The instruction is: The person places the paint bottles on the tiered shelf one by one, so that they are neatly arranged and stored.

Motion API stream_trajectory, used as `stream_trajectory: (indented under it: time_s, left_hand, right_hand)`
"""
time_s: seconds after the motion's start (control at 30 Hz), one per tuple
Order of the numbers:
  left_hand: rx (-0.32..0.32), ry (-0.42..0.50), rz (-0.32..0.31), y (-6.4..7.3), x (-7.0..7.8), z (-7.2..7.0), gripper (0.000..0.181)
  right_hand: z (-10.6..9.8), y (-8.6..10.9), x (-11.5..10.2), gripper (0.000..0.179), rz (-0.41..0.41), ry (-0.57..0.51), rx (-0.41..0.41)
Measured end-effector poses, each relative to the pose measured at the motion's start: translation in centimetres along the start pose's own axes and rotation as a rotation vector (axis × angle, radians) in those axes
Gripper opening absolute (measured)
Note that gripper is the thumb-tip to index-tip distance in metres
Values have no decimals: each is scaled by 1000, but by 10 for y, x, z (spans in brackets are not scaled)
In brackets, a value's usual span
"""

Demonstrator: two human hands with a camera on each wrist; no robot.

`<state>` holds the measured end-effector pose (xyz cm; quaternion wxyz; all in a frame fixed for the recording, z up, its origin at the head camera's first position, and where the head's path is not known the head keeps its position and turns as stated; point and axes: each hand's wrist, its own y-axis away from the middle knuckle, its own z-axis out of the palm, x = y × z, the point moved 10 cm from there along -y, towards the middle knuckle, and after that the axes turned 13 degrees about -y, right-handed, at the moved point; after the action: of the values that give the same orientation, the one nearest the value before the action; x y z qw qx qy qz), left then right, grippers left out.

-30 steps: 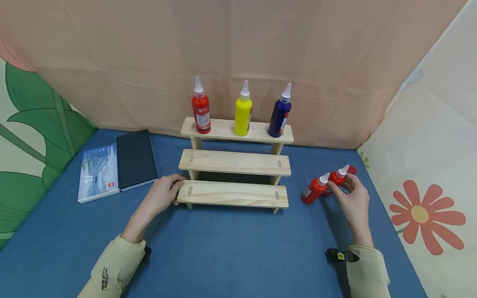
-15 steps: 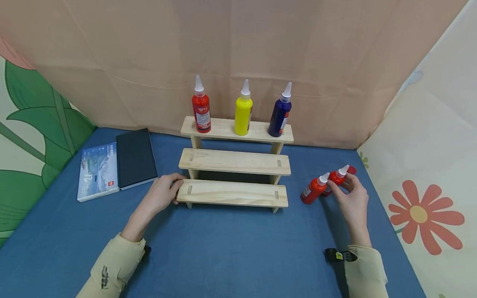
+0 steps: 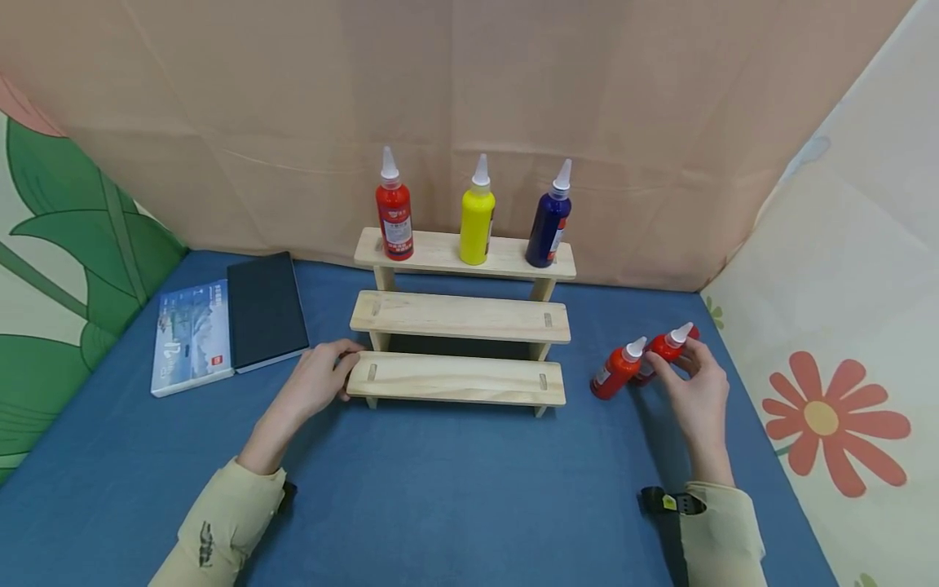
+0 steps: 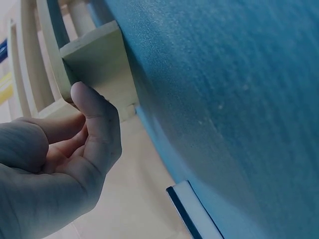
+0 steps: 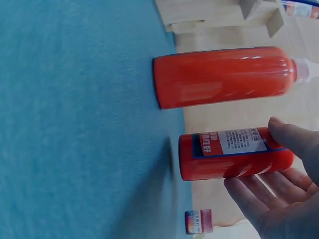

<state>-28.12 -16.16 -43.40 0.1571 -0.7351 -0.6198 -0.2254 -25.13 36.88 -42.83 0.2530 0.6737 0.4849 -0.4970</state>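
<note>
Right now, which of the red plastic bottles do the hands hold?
The red bottle pinched by the right hand; its neighbour stands untouched, the third bottle stands on the wooden top shelf.

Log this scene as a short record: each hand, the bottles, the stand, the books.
Left hand: grips the left end of the bottom shelf
Right hand: holds a labelled red bottle
Beside it: second red bottle, standing on the blue surface
Stand: wooden, three-tiered
Top shelf, left to right: upright red, yellow and dark blue bottles
Books: blue-and-white book, black book, left of the stand
</note>
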Motion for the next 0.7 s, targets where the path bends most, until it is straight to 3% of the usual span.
stream_trajectory:
  time_s: [0.7]
  left_hand:
    - [9,4,8,-1,-1,-1,31]
  right_hand:
    - [-20,16,-29,64,37,-13,48]
